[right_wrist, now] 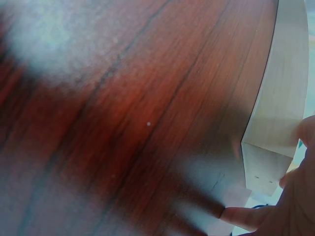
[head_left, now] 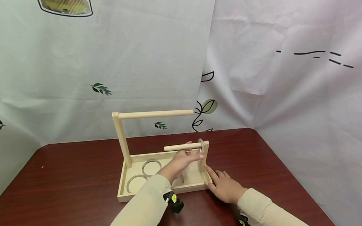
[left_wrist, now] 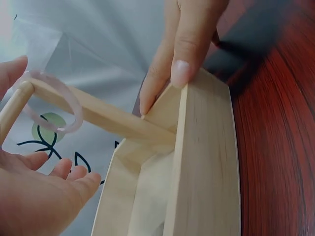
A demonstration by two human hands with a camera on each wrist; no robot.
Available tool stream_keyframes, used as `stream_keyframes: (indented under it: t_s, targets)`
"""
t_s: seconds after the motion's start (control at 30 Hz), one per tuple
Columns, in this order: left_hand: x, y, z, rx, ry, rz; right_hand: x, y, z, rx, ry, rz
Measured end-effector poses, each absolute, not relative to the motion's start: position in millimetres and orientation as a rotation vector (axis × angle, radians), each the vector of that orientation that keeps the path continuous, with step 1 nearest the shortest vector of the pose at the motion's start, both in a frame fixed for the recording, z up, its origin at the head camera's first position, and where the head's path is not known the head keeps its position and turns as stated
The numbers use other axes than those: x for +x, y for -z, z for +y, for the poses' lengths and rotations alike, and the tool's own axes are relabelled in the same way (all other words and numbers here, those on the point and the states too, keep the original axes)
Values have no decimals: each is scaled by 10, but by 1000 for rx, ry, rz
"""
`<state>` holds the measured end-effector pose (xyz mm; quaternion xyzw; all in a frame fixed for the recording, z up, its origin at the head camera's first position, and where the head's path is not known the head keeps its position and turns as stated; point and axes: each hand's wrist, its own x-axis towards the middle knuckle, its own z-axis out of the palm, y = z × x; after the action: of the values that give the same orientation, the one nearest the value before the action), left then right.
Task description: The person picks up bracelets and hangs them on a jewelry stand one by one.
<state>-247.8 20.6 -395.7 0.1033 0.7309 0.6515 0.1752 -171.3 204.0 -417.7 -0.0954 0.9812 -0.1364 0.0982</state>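
So far one ring (head_left: pixel 201 146) is hanging on the lower peg (head_left: pixel 182 147), my left fingers (head_left: pixel 194 157) loose beside it; right fingers (head_left: pixel 213 174) bracing the tray (head_left: pixel 165 191); two rings (head_left: pixel 151 167) still lying inside.

Cream long sleeves (head_left: pixel 144 211), black wrist cameras (head_left: pixel 174 202)

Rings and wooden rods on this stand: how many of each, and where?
Rings: 3, two lying in the tray at and, one on the lower rod.
Horizontal rods: 2, upper and lower.
Total: 5.
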Motion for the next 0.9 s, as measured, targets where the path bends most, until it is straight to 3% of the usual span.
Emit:
stream_keyframes:
  t_s: [0.9]
  targets:
    - [-2425,3976,-181,342,-1481,2428,-1731,4232,2045,-277,400,2919]
